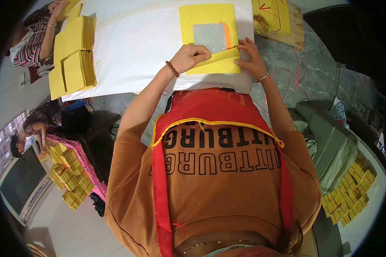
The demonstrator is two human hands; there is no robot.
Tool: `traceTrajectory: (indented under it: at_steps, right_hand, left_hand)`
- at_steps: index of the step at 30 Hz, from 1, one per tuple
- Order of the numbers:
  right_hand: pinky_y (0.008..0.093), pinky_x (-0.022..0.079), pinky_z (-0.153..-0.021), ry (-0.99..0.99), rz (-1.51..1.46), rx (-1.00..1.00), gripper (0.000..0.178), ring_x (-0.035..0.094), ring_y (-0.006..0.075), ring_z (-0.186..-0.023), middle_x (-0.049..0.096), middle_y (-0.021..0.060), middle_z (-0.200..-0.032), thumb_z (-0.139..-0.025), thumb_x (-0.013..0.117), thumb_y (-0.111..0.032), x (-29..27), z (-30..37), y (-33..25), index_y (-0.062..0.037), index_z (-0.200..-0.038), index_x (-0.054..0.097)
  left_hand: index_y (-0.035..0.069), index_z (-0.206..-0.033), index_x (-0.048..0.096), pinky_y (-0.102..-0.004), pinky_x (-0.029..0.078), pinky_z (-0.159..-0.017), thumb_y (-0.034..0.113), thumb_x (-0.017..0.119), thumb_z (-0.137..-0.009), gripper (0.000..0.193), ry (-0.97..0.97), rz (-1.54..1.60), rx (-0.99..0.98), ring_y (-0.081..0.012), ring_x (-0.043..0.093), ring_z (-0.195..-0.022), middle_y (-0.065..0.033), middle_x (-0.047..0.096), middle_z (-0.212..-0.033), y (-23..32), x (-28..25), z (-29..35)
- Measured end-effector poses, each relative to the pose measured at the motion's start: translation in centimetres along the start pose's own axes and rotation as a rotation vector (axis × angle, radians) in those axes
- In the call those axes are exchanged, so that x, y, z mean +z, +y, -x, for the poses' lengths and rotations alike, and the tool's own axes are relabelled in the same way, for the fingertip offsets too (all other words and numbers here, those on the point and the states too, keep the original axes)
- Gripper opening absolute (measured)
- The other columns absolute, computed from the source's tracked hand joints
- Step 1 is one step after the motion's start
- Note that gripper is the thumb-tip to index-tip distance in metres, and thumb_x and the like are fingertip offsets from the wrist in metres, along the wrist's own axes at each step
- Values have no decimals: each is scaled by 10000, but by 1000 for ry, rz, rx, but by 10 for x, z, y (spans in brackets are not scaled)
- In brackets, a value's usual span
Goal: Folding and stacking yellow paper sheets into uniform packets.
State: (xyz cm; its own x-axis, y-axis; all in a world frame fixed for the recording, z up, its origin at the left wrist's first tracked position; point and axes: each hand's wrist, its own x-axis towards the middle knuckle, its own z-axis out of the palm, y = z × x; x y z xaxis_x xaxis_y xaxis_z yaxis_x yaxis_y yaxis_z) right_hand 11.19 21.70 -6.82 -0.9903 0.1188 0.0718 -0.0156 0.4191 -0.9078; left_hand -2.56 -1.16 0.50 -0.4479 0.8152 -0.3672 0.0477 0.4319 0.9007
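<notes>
On the white-covered table [133, 47] lies a yellow paper sheet [208, 15] with a silver square [209, 37] and an orange strip [227, 35] along the square's right side. The sheet's near edge is turned up into a flap [222, 55]. My left hand [189, 58], with a beaded bracelet on its wrist, is closed in a pinch at the flap's left part. At the right end, my right hand [253, 59] grips the paper's edge, thumb and fingers on either side of the fold.
Stacks of yellow paper [78, 55] stand at the table's left end, near another person [36, 38]. A second person [40, 124] works behind yellow bundles [73, 171]. More bundles lie on a pallet [294, 25] and at lower right [349, 195]. Red strings [297, 73] litter the floor.
</notes>
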Motion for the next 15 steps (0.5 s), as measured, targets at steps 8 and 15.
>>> traceTrajectory:
  at_steps: [8,15]
  right_hand:
    - [418,162,-1069,13,5,-32,492,185,297,-1320,426,59,-1306,-641,652,-116,2,-1,7,-162,-1119,545]
    - [413,156,-1074,5,24,-26,504,183,296,-1320,422,55,-1311,-633,644,-111,1,-1,7,-165,-1124,542]
  left_hand:
    - [38,-817,633,-280,457,-656,163,618,-806,127,85,-168,306,-177,574,-715,-57,633,-776,-13,9,4]
    - [39,-801,625,-294,454,-674,165,615,-802,126,95,-184,288,-192,569,-729,-58,626,-764,-15,12,4]
